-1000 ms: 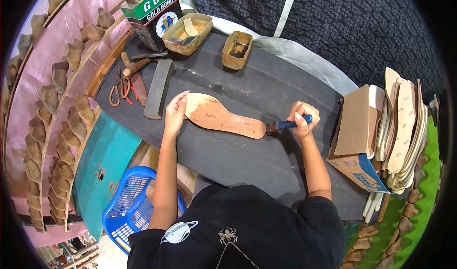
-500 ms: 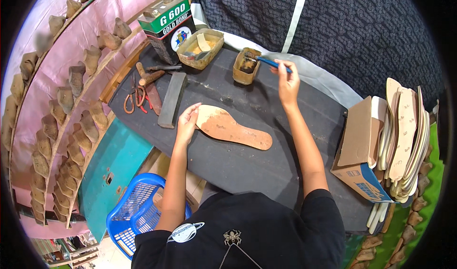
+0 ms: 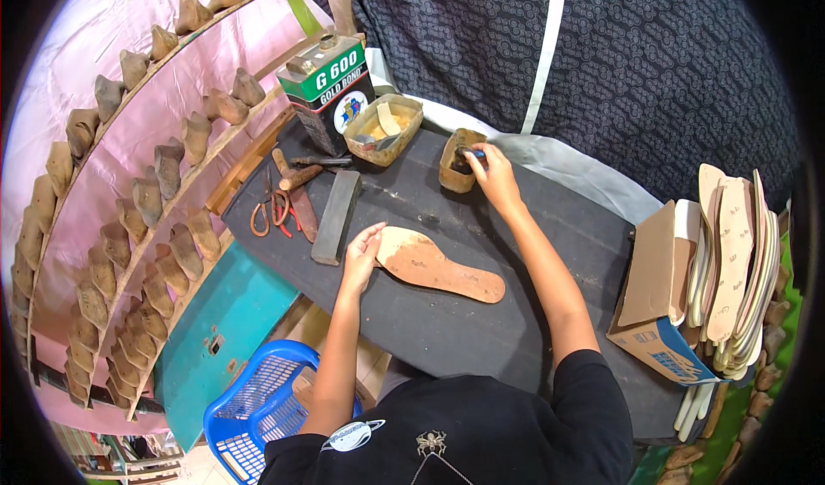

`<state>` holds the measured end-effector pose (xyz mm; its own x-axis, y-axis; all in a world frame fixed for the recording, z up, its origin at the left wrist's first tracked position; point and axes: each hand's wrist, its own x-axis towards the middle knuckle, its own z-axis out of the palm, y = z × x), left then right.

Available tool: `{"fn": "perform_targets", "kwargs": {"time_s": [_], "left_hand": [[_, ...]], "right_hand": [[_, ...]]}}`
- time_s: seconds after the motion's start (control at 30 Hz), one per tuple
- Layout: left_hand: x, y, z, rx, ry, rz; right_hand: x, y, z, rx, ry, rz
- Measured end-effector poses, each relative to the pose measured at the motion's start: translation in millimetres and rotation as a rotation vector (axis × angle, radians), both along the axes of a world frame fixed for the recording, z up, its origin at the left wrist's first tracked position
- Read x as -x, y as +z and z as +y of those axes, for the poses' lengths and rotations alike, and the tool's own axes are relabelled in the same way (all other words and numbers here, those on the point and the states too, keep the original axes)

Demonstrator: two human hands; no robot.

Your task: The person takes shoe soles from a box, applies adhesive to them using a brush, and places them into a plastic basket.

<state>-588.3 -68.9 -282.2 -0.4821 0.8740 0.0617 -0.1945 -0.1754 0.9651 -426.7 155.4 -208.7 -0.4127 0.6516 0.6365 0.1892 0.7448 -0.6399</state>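
My left hand [image 3: 361, 263] pinches the wide end of a tan shoe insole [image 3: 443, 272]. The insole's narrow end points right, and its upper face is darker brown over most of its length, paler near my fingers. In my right hand [image 3: 493, 177] is a blue-handled brush [image 3: 474, 152], mostly covered by the fingers. Its tip is inside a small tan tub [image 3: 449, 177] with a dark stained interior, at the table's far side. How much is on the bristles cannot be seen.
A dark-covered table [image 3: 412, 330] bears a glue can [image 3: 325, 90], a second tub [image 3: 400, 148], a grey block [image 3: 336, 219], scissors [image 3: 279, 207] and a hammer [image 3: 299, 177]. Right stands a cardboard box [image 3: 646, 266] beside stacked insoles [image 3: 730, 270]. Shoe lasts [image 3: 146, 197] line racks left; a blue basket [image 3: 245, 416] stands below.
My right hand has moved to the small tub and lowered the brush deeper into it. My left hand keeps its hold on the insole. The whole view has shifted slightly.
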Motion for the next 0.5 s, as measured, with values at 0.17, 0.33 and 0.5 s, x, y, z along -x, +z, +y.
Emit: {"fn": "perform_targets", "kwargs": {"time_s": [0.17, 0.33, 0.5], "left_hand": [[2, -3, 1, 0.012, 0.017, 0.039], [4, 1, 2, 0.026, -0.021, -0.033], [3, 6, 1, 0.023, 0.023, -0.093]], "right_hand": [[-6, -8, -2, -0.100, -0.030, -0.022], [-12, -2, -2, -0.090, 0.006, -0.027], [-18, -2, -3, -0.086, 0.033, -0.075]]}}
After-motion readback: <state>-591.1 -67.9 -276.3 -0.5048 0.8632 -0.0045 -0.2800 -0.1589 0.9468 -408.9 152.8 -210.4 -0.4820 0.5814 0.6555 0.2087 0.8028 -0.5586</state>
